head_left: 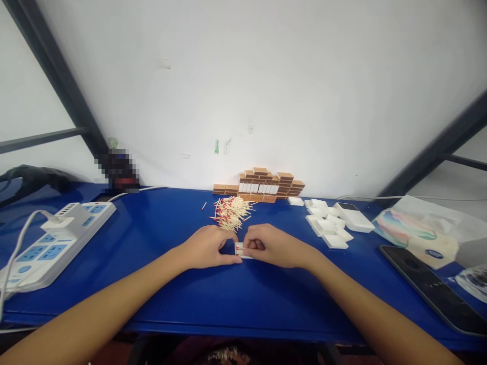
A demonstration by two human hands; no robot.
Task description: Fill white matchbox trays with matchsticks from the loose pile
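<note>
A small white matchbox tray (239, 252) lies on the blue table in front of me, with a few red-tipped matches (239, 248) in it. Thumb and fingers of my left hand (208, 247) curve round the tray's left end and hold it. My right hand (271, 246) is closed over the right part of the tray, its thumb and forefinger pinched on the matches inside and hiding much of them. Just beyond my hands is a loose heap of matches (232, 212), their heads mostly toward the left.
Stacked matchboxes (262, 185) stand against the wall. Several white trays (325, 223) lie to the right, near a white device (353, 217), a tissue pack (414, 233) and a phone (429, 284). At the left is a power strip (72, 246) with a white cable.
</note>
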